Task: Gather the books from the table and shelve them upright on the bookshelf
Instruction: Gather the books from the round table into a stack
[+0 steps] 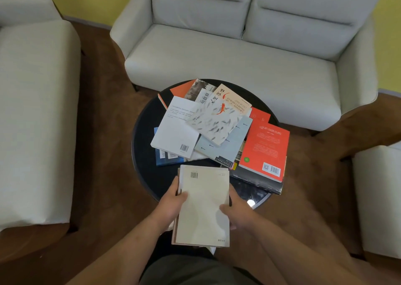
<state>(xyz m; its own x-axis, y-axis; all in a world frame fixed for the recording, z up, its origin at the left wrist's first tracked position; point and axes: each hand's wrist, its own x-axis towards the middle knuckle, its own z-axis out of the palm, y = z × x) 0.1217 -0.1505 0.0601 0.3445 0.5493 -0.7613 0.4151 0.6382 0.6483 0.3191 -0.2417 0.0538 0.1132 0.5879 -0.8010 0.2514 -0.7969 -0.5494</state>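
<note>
Both my forearms reach in from bottom of frame, bare. Left hand [173, 200] clamps one side w/ thumb on top; right hand [237, 212] grips opposite side, thumb over, fingers curled under. Hands level, mid-lower frame.

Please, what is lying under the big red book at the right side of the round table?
Under the red book, a dark book shows at its near edge, resting on the round table. A pale blue book lies beside its left edge. Anything deeper is covered.
</note>
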